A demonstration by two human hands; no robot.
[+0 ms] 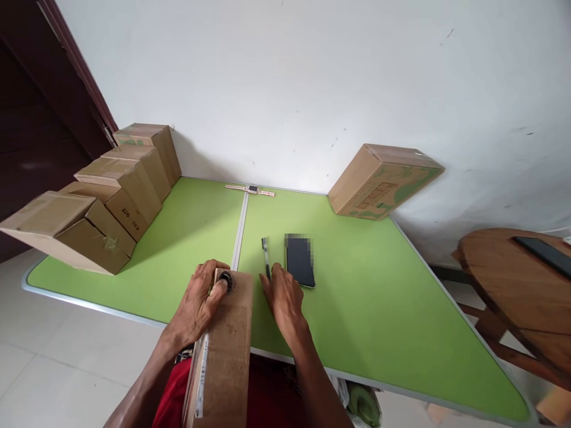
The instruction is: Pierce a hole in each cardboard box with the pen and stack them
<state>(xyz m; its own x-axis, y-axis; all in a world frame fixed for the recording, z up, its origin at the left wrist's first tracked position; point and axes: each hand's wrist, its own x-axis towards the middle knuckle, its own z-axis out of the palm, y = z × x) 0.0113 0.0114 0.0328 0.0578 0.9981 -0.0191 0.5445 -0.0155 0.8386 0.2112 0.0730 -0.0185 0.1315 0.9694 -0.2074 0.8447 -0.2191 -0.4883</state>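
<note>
A plain white wall (312, 77) with a few small marks fills the upper frame, and a dark brown door (35, 137) stands at the upper left. Pale floor tiles (57, 368) show at the lower left. A round wooden table (504, 279) sits at the right edge, beside the green folding table (383, 309).

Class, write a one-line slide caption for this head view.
Left hand presses a tape roll on a box; right hand touches a pen beside a phone.
</note>
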